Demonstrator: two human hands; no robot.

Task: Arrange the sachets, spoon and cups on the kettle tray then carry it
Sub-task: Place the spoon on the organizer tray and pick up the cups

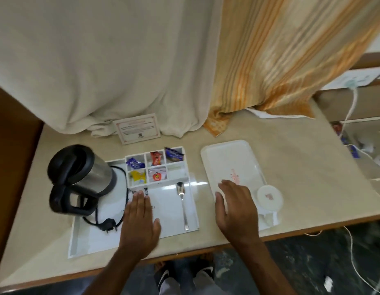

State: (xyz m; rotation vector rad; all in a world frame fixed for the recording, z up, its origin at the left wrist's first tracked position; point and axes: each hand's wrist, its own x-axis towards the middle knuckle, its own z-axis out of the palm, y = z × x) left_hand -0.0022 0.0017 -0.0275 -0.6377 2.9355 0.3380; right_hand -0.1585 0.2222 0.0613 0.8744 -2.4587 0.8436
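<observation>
A white kettle tray (89,239) lies on the beige counter, with a steel and black kettle (82,177) at its left end and the black cord and plug (109,225) beside it. At the tray's back, a white divided box (178,179) holds coloured sachets (156,158). A metal spoon (182,203) lies on the tray's right part. My left hand (140,220) rests flat and open on the tray's middle. My right hand (236,207) hovers open over the near edge of a second white tray (227,158). A covered white cup (269,196) stands right of that hand.
Cream and orange striped curtains hang down onto the counter's back. A small framed card (138,128) stands behind the sachet box. White cables (355,150) and a socket lie at the far right. The counter's front edge runs just below the trays, with dark floor beneath.
</observation>
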